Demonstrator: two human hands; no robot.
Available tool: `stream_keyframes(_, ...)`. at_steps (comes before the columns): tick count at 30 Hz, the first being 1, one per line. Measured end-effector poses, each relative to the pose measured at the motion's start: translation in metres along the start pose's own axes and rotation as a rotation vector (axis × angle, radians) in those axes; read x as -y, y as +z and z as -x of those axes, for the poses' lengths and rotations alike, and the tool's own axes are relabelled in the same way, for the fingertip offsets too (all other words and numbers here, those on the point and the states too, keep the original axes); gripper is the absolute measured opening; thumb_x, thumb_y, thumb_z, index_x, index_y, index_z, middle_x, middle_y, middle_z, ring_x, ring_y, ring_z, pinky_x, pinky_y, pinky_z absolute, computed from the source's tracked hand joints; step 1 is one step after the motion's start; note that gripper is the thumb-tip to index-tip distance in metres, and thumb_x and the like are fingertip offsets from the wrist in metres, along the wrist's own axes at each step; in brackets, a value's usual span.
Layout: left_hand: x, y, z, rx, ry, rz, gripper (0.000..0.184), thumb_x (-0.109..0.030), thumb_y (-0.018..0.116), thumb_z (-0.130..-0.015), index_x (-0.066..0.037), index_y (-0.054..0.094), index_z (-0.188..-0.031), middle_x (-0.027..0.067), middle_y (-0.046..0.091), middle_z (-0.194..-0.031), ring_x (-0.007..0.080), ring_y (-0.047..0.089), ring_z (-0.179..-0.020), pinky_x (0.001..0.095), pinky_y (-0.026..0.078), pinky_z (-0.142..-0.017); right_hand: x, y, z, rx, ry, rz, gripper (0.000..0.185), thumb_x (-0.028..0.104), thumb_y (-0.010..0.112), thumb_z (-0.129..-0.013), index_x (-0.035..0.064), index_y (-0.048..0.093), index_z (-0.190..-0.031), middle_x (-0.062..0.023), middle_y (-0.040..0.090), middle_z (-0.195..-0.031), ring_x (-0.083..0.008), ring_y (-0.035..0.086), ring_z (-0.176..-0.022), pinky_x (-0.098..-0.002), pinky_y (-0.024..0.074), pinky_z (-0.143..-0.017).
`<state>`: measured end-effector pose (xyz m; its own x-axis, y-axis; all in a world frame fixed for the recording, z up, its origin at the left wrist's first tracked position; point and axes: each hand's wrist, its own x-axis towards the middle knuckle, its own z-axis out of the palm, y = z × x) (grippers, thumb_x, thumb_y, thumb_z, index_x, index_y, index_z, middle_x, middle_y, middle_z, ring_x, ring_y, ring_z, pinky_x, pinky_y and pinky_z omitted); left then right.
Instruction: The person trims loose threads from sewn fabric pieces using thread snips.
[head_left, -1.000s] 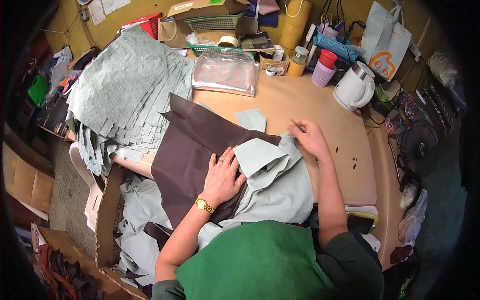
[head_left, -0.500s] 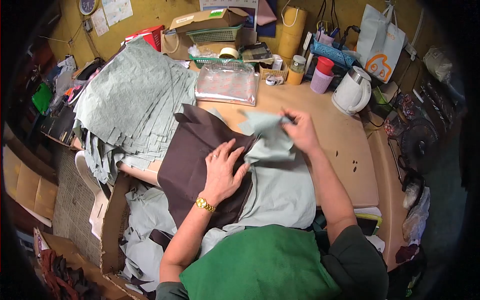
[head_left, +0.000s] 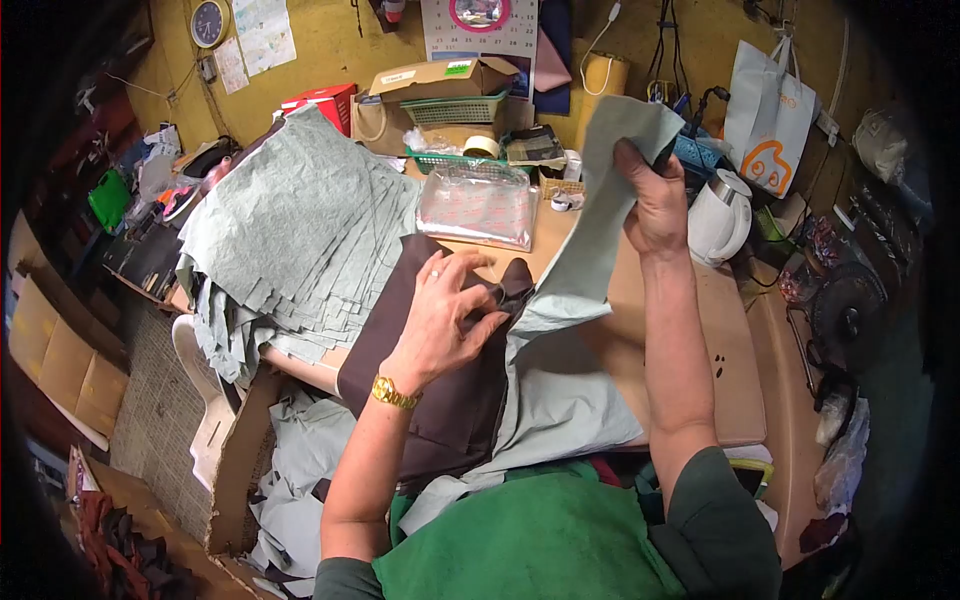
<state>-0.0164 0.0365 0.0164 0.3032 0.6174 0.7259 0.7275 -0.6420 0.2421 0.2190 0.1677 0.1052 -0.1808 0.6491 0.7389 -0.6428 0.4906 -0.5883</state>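
From where I stand, the right hand (head_left: 657,200) is up over the bench (head_left: 655,350), clamped on the upper end of a pale grey-green sheet (head_left: 590,230), which hangs down and left towards the near middle. The left hand (head_left: 447,310) is lower, over the dark brown fabric (head_left: 440,400), with its fingers bent and the thumb near them (whether they pinch the cloth, I can't tell). That wrist has a gold watch (head_left: 395,392) on it. The two hands are well apart. The brown fabric lies at the near side of the bench, its right edge against the pale material. Farther left, a broad stack of pale sheets (head_left: 300,220) fans out over the bench, and a clear plastic packet (head_left: 477,207) lies just beyond its right side. A white kettle (head_left: 718,220) is at far right.
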Motion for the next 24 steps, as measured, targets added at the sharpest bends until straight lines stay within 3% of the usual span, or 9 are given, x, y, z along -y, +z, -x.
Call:
stream_keyframes(3,-0.002,0.015,0.009,-0.009,-0.046,0.241,0.024,-0.015,0.072,-0.083,-0.009,0.062,-0.104,0.0123,0.062,-0.113,0.0315,0.055,-0.115,0.0509,0.029,-0.111,0.006,0.001,0.004,-0.032,0.101,-0.102,0.022,0.011,0.07,-0.091,0.01,0.067,-0.113,-0.0018,0.071,-0.099,-0.0128,0.068,-0.086,-0.0284,0.0558,-0.077)
stream_keyframes(4,-0.012,0.016,0.007,-0.058,-0.102,0.31,0.021,-0.01,0.072,-0.082,-0.005,0.063,-0.1,0.011,0.063,-0.107,0.0321,0.054,-0.108,0.0444,0.039,-0.098,0.004,-0.003,0.004,-0.032,0.101,-0.102,0.022,0.011,0.07,-0.091,0.01,0.067,-0.113,-0.0018,0.071,-0.099,-0.0128,0.068,-0.086,-0.0284,0.0558,-0.077)
stream_keyframes(5,-0.011,0.019,0.007,-0.058,-0.102,0.309,0.021,-0.01,0.072,-0.082,-0.005,0.063,-0.1,0.011,0.063,-0.107,0.0321,0.054,-0.108,0.0444,0.039,-0.098,0.002,-0.009,0.003,0.018,0.111,-0.092,0.02,0.013,0.07,-0.091,0.0098,0.065,-0.111,-0.003,0.069,-0.097,-0.0127,0.068,-0.085,-0.0278,0.056,-0.076)
stream_keyframes(8,-0.008,0.024,0.008,0.272,-0.221,0.18,0.025,-0.014,0.071,-0.084,-0.007,0.065,-0.108,0.0095,0.061,-0.107,0.0301,0.052,-0.098,0.0407,0.04,-0.093,0.003,-0.01,0.002,0.1,0.116,-0.054,0.017,0.016,0.071,-0.091,0.0091,0.063,-0.104,-0.0053,0.064,-0.096,-0.0126,0.066,-0.082,-0.026,0.0553,-0.072)
stream_keyframes(14,-0.012,0.032,-0.002,0.071,-0.027,0.29,0.035,-0.014,0.069,-0.085,-0.008,0.064,-0.119,0.0107,0.057,-0.126,0.0324,0.051,-0.118,0.0434,0.036,-0.106,0.018,-0.002,-0.001,0.137,0.112,-0.025,0.02,0.021,0.072,-0.09,0.0087,0.06,-0.099,-0.0044,0.056,-0.095,-0.01,0.057,-0.068,-0.0234,0.0482,-0.064)
stream_keyframes(17,-0.02,0.031,-0.01,0.037,-0.016,0.408,0.033,-0.011,0.063,-0.086,-0.009,0.064,-0.119,0.011,0.059,-0.123,0.0328,0.05,-0.121,0.0462,0.03,-0.112,0.022,0.005,0.003,0.259,0.078,-0.101,0.019,0.022,0.071,-0.092,0.0105,0.057,-0.099,-0.001,0.052,-0.089,-0.0079,0.05,-0.062,-0.0254,0.0466,-0.068)
stream_keyframes(19,-0.015,0.028,-0.012,0.242,0.018,0.3,0.033,-0.011,0.063,-0.086,-0.008,0.064,-0.119,0.0098,0.061,-0.112,0.0296,0.054,-0.114,0.0459,0.031,-0.111,0.023,0.004,0.007,0.375,0.098,-0.347,0.017,0.013,0.072,-0.088,0.0103,0.06,-0.099,-0.0024,0.059,-0.086,-0.0128,0.06,-0.076,-0.0282,0.0527,-0.07)
stream_keyframes(21,-0.011,0.027,-0.011,0.258,-0.003,0.239,0.03,-0.01,0.067,-0.084,-0.008,0.065,-0.114,0.0082,0.062,-0.1,0.0273,0.059,-0.105,0.0447,0.035,-0.109,0.025,-0.006,0.0,0.491,0.088,-0.445,0.021,0.023,0.072,-0.09,0.0107,0.056,-0.096,-0.0035,0.055,-0.08,-0.0112,0.052,-0.067,-0.0281,0.0459,-0.065)
stream_keyframes(24,-0.011,0.033,-0.006,-0.034,-0.202,0.137,0.018,-0.002,0.066,-0.082,-0.004,0.07,-0.1,0.0072,0.062,-0.087,0.026,0.061,-0.089,0.0374,0.046,-0.082,0.032,-0.011,-0.003,0.546,0.045,-0.4,0.022,0.03,0.062,-0.097,0.0099,0.054,-0.097,-0.0052,0.055,-0.08,-0.0121,0.051,-0.063,-0.027,0.0454,-0.063)
